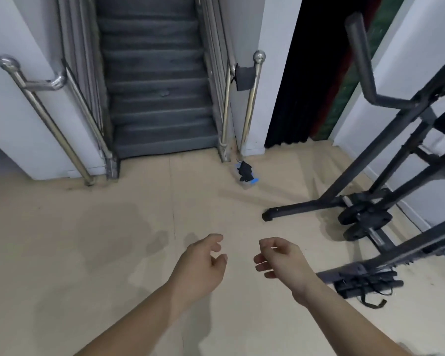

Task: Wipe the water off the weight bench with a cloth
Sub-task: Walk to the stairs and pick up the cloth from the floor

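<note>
A dark cloth (245, 77) hangs over the right metal stair railing (252, 104), far ahead of me. The black frame of the weight bench (385, 155) stands at the right, with weight plates (365, 217) near its foot; its padded top is mostly out of view. My left hand (203, 263) and my right hand (280, 260) hover side by side low over the beige floor, fingers loosely curled and apart, holding nothing.
A grey carpeted staircase (157, 98) rises straight ahead between steel railings (44, 116). A small dark and blue bundle (246, 173) lies on the floor at the foot of the right railing. A dark doorway (306, 73) opens right of the stairs.
</note>
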The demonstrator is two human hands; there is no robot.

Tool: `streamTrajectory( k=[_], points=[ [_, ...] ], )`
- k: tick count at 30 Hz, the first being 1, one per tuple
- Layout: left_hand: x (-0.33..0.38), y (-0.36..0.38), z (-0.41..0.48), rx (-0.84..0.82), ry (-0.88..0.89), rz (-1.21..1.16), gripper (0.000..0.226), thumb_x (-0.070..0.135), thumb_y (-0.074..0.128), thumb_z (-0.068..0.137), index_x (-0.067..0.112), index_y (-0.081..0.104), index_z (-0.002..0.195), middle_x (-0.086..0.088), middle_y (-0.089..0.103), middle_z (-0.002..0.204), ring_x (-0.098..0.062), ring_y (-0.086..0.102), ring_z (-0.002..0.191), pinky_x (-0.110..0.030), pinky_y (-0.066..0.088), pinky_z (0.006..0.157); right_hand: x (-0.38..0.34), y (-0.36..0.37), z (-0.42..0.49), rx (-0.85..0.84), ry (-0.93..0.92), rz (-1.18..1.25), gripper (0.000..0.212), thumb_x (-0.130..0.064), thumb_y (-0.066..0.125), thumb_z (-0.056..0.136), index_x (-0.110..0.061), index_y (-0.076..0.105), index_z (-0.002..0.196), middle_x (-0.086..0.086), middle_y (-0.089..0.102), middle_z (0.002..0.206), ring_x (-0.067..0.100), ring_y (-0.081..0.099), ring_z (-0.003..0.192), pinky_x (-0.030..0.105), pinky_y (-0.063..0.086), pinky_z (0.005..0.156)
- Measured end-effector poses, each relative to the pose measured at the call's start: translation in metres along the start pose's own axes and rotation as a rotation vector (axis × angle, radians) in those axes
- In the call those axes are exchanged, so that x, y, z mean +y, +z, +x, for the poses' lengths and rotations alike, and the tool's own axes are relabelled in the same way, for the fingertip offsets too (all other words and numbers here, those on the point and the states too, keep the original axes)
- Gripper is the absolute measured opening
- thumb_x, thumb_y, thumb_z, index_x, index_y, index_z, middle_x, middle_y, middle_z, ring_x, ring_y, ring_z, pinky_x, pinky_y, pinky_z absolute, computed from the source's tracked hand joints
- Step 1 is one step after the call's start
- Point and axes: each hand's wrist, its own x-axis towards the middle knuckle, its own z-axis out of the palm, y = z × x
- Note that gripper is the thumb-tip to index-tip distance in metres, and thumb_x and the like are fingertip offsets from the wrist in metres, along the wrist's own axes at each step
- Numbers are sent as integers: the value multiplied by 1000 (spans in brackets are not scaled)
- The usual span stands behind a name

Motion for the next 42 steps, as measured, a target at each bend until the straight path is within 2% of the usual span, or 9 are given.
streamTrajectory(
  k=[13, 17, 20, 25, 28, 31, 36, 40, 42],
  points=[
    [30, -21, 411, -50, -107, -33, 39, 22, 65, 96, 26, 58, 135, 2, 62, 124, -11, 57, 71, -24, 52, 82, -153, -42, 367, 83, 86, 80, 19, -23, 59, 101, -9, 69, 109, 19, 79, 96, 24, 72, 75, 39, 55, 75],
    [35, -20, 528, -33, -132, -41, 37, 22, 65, 96, 24, 60, 132, 2, 63, 122, -14, 58, 71, -26, 52, 77, -191, -38, 491, 91, 161, 54, 16, -21, 59, 99, -10, 68, 105, 17, 78, 85, 28, 68, 71, 52, 59, 88],
    [36, -28, 606, -61, -120, -27, 37, 24, 63, 96, 24, 60, 133, 3, 63, 125, -13, 62, 77, -28, 54, 82, -223, -26, 574, 68, 205, -22, 18, -21, 59, 96, -8, 69, 102, 10, 73, 80, 25, 65, 68, 40, 53, 72],
    [6, -37, 773, -149, -59, 216, 39, 26, 55, 98, 19, 57, 137, 1, 62, 128, -18, 64, 105, -35, 51, 97, -250, -4, 741, 36, 222, -129, 17, -25, 58, 97, -15, 68, 106, 7, 67, 88, 21, 63, 69, 27, 46, 62],
    [-26, -23, 880, -225, -29, 325, 42, 27, 52, 99, 19, 53, 141, 1, 59, 130, -20, 62, 113, -35, 50, 97, -231, 2, 850, 114, 261, -145, 17, -28, 59, 96, -17, 66, 108, 5, 65, 87, 23, 62, 72, 27, 47, 61],
    [-72, 13, 978, -298, 11, 441, 42, 28, 50, 100, 18, 52, 140, 1, 57, 129, -20, 62, 109, -35, 51, 94, -183, 4, 955, 205, 322, -132, 34, -32, 61, 95, -19, 60, 126, 3, 67, 90, 28, 67, 81, 35, 52, 73],
    [-165, 111, 1107, -405, 58, 496, 37, 29, 51, 101, 16, 55, 135, -1, 56, 131, -21, 63, 108, -35, 50, 93, -63, 8, 1096, 290, 479, -87, 55, -33, 55, 99, -11, 42, 148, 11, 62, 113, 26, 57, 86, 33, 46, 79],
    [-241, 206, 1207, -495, 190, 572, 43, 26, 52, 101, 20, 50, 144, -1, 46, 146, -24, 57, 120, -39, 49, 100, 42, 5, 1198, 268, 666, -17, 43, -34, 51, 100, -5, 50, 132, 8, 47, 92, 25, 44, 71, 35, 42, 66],
    [-273, 253, 1249, -538, 265, 654, 54, 29, 55, 99, 25, 42, 151, -7, 29, 162, -29, 43, 140, -43, 47, 106, 85, 2, 1238, 232, 746, 43, 40, -36, 45, 100, -5, 53, 125, 9, 42, 88, 25, 38, 65, 35, 40, 58]
  ],
)
